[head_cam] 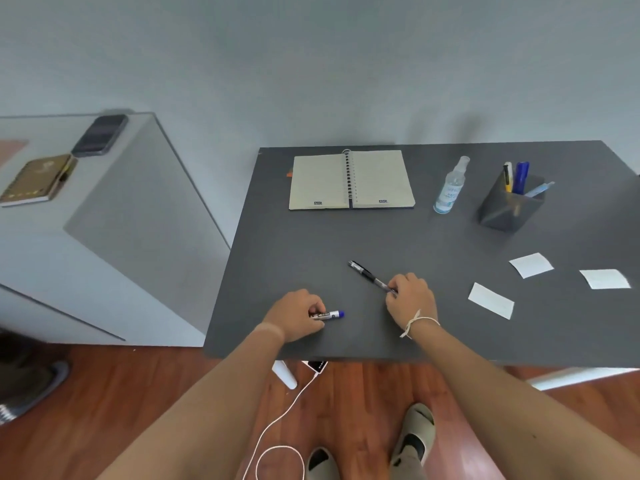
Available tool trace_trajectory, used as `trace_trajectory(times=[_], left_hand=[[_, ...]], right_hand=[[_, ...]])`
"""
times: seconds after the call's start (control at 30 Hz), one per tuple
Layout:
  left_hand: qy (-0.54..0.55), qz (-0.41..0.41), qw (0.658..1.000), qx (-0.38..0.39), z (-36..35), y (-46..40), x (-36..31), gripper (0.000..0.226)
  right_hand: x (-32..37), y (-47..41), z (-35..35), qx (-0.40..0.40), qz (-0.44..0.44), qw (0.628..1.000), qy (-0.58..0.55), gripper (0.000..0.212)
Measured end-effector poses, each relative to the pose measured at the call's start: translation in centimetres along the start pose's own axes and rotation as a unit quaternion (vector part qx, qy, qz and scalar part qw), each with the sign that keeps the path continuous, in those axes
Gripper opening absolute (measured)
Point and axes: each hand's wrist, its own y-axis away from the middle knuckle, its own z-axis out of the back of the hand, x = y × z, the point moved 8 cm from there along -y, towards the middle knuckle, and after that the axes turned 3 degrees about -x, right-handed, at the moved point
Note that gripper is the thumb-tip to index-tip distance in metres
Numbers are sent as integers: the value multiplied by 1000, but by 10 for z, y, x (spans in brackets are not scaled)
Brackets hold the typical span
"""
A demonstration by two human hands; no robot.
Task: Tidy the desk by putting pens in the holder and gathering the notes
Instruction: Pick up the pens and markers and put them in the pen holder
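On the dark grey desk [433,244], my left hand [296,318] is closed around a marker with a blue cap [329,315] near the front edge; the cap sticks out to the right. My right hand [410,297] pinches the tip end of a black pen [367,274] that lies flat and points up-left. A dark angular pen holder [510,209] stands at the back right with several pens in it. Three white notes lie loose at the right: one [491,300], another [531,265] and a third [605,278].
An open spiral notebook [351,180] lies at the back of the desk. A clear spray bottle [450,187] stands between it and the holder. A white cabinet [104,209] at left carries a phone and a book. A white cable [277,420] runs across the wooden floor.
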Motion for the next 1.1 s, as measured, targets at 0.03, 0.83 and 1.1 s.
trace_trajectory(times=[0.03, 0.83, 1.1], left_hand=[[-7, 0, 1000, -2, -1, -2, -1, 18], [153, -175, 964, -130, 79, -136, -267, 49], [166, -205, 951, -161, 97, -181, -356, 44]], right_hand=[[-2, 0, 1, 1, -4, 1000, -2, 25], [-128, -90, 216, -188, -95, 904, -373, 17], [-171, -139, 284, -279, -57, 887, -362, 35]])
